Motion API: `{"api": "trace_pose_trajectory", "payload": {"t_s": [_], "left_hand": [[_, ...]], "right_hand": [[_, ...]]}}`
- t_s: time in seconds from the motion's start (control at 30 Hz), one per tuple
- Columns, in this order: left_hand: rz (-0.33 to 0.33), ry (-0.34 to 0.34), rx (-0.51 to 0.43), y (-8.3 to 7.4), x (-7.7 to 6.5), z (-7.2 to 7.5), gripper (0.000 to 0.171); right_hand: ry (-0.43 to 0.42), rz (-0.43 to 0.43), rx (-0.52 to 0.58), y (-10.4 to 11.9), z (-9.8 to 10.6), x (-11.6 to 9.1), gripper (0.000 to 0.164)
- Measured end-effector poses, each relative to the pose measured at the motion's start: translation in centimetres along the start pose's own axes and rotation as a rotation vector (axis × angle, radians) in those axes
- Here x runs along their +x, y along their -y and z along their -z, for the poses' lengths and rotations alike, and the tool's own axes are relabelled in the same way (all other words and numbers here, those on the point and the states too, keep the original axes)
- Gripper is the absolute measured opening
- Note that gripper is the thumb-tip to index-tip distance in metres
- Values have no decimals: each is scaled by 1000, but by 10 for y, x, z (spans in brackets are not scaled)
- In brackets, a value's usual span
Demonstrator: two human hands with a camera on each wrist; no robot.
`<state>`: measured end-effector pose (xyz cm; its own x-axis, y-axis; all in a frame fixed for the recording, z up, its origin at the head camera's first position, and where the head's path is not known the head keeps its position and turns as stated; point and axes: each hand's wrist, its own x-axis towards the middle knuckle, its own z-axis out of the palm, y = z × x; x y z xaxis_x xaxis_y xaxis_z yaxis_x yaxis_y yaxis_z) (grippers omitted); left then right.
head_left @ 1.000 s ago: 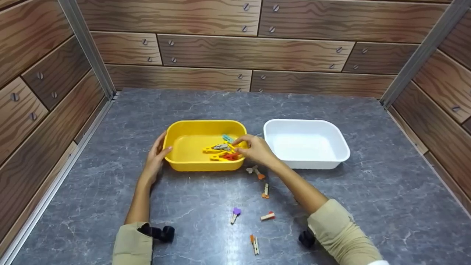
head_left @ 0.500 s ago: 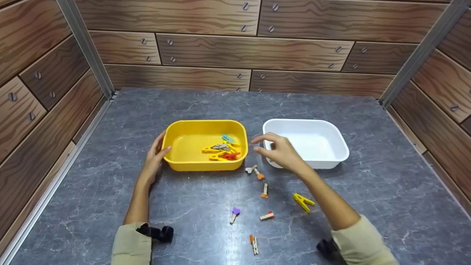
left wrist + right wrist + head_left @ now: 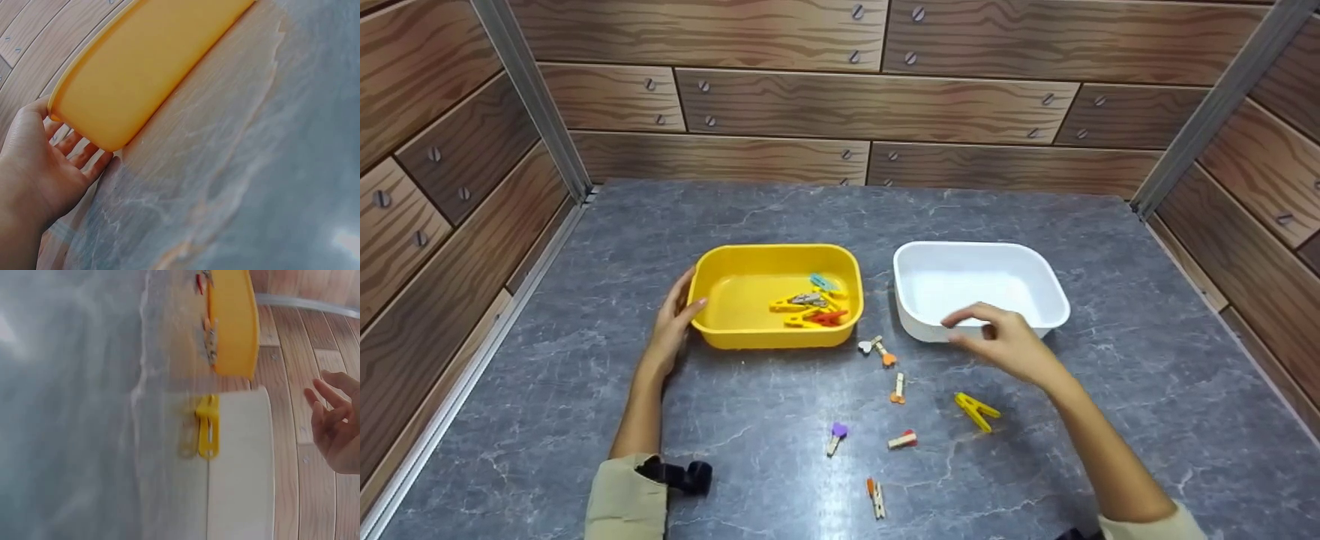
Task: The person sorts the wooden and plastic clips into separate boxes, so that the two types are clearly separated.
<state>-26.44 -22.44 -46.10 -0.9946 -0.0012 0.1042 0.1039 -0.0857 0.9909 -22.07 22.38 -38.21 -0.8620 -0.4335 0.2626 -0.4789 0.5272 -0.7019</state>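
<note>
My left hand [image 3: 670,326] holds the left end of the yellow tub [image 3: 772,340], its thumb over the rim and fingers against the outer wall, as the left wrist view also shows. Inside the tub lie several yellow clothespins [image 3: 804,321], a red clothespin [image 3: 831,318], a grey one [image 3: 808,299] and a light-blue one [image 3: 823,283]. My right hand [image 3: 1009,341] hovers before the white tub [image 3: 911,327], fingers loosely bent around nothing. Below it, a yellow clothespin [image 3: 977,412] lies on the table; the right wrist view shows this clothespin [image 3: 208,433] in front of the white tub.
Small wooden clothespins with coloured hearts lie scattered nearer me: a purple-topped one [image 3: 837,439], a red one [image 3: 903,439], orange ones [image 3: 898,388] and a white heart [image 3: 865,346]. Wood-patterned panels [image 3: 870,105] wall in the grey table [image 3: 720,420].
My right hand has left the yellow tub, moving right and toward me to the front of the white tub. The yellow clothespin on the table, hidden by the arm at first, now shows. The left hand stays put.
</note>
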Motion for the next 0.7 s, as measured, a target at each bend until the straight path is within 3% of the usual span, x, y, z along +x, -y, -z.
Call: {"api": "trace_pose_trajectory", "payload": {"t_s": [0.27,0.43,0.7], "left_hand": [[11,-7,-2,-1,0,0,58],[18,7,-9,-1,0,1,58],[10,5,-17,3,2,1,58]], "right_hand": [[197,-88,67,-39,15,-27,29],[303,-107,48,-60,15,-37,30],[457,-229,161,-85,11,-43,33]]}}
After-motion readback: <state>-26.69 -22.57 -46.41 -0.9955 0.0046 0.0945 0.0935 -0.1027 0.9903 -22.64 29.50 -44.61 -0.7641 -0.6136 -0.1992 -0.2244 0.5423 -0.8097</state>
